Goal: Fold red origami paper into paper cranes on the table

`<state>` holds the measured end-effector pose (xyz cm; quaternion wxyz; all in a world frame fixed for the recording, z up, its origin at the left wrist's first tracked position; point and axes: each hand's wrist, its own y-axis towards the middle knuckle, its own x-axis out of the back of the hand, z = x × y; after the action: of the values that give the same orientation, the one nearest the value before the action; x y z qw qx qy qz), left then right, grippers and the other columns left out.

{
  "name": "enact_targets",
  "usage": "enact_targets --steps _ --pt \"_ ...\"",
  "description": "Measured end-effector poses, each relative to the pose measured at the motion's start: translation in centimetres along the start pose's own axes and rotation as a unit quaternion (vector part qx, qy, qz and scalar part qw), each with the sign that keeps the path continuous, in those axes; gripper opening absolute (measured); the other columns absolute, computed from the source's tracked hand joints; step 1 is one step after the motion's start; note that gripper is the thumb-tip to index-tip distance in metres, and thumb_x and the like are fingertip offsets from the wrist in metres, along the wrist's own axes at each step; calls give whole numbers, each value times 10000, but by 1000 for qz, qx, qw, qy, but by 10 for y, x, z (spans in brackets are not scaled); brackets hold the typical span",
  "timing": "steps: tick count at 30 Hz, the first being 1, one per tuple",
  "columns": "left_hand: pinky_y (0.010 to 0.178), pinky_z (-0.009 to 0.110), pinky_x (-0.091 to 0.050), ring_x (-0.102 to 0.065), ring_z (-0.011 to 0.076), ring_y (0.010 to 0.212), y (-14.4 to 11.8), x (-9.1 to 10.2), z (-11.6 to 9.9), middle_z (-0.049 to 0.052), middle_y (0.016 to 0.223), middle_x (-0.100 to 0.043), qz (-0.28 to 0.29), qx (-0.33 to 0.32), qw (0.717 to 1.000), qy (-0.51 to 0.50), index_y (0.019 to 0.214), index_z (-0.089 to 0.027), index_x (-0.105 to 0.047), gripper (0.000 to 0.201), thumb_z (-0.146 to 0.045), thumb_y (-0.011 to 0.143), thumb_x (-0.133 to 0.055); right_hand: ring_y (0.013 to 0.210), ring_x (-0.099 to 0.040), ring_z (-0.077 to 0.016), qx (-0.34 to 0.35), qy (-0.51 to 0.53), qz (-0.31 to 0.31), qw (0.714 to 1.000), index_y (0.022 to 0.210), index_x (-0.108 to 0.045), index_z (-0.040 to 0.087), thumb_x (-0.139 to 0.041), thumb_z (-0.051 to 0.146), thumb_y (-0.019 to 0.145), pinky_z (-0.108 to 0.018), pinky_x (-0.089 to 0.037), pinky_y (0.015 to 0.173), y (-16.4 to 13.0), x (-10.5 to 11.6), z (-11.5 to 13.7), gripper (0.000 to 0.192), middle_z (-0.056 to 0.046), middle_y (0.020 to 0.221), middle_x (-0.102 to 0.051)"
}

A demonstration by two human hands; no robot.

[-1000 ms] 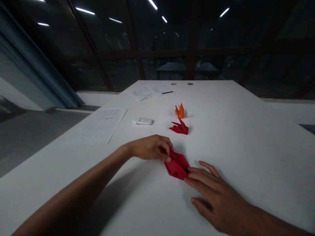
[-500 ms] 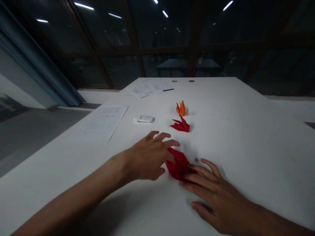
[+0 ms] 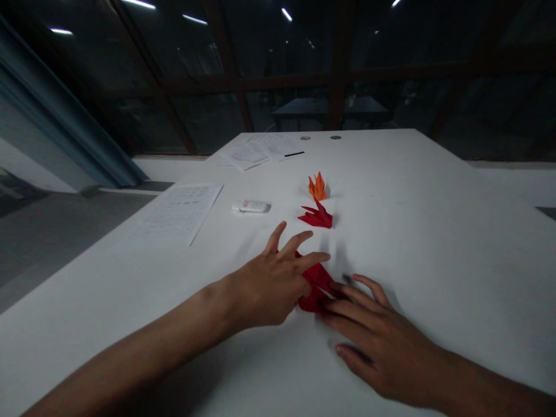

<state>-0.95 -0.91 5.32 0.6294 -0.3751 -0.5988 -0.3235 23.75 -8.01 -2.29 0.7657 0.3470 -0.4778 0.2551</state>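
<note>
A partly folded piece of red origami paper [image 3: 320, 276] lies on the white table between my two hands. My left hand [image 3: 271, 286] is over its left part, index finger bent down onto the paper and the other fingers spread above it; the thumb is hidden, and the hand appears to pinch the paper there. With fingers stretched out, my right hand [image 3: 382, 341] rests its fingertips on the paper's right corner, thumb held apart. Beyond them sits a folded red paper crane [image 3: 319, 217], and just behind it an orange paper crane [image 3: 318, 188].
A white capped tube or bottle [image 3: 251, 207] lies left of the cranes. One printed sheet [image 3: 182, 211] is at the table's left edge. Farther back are more papers [image 3: 249, 152] with a dark pen [image 3: 294, 154], and two round discs [image 3: 335, 138] near the far edge.
My left hand has moved slightly right over the red paper; its index finger has curled in and the thumb has gone out of sight. My right hand stays on the paper's corner.
</note>
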Motion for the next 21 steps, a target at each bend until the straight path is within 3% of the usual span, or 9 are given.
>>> enact_targets --steps 5,8,12,16,21 --pt "1174 751 108 -132 438 1542 1 5 -4 -69 1642 -350 4 -7 999 -44 906 -331 -789 236 -135 781 -745 1341 -513 -296 0 -4 3 1000 1481 -494 296 -576 249 969 -602 -198 1222 -2 -1 3 521 -48 1341 -675" --pt "1183 751 77 -130 437 1545 2 8 -5 -75 1642 -353 27 -6 997 -67 912 -344 -793 238 -142 795 -746 1336 -515 -313 -12 -11 -1 1000 1511 -452 209 -568 274 979 -608 -191 1223 -4 -4 4 548 -95 1323 -684" --pt "1212 716 4 -177 425 1535 3 11 -1 -50 1597 -434 28 -3 996 -84 889 -312 -794 85 -260 863 -732 1370 -487 -307 -13 -12 2 1000 1513 -450 221 -560 265 986 -595 -182 1232 -5 -5 4 540 -75 1363 -662" --pt "1217 677 -81 -280 394 1504 5 13 5 -8 1489 -557 -4 10 994 -108 963 -326 -784 107 -284 889 -719 1379 -479 -299 -7 -3 14 1000 1518 -443 303 -556 255 986 -613 -196 1222 -5 -1 5 546 -41 1392 -632" --pt "1214 593 -93 -470 313 1357 7 10 13 16 1230 -703 -25 4 992 -126 966 -288 -729 78 -272 893 -706 1311 -547 -252 -16 2 -6 1000 1481 -491 219 -561 239 974 -550 -221 1240 -5 0 7 512 -96 1384 -620"
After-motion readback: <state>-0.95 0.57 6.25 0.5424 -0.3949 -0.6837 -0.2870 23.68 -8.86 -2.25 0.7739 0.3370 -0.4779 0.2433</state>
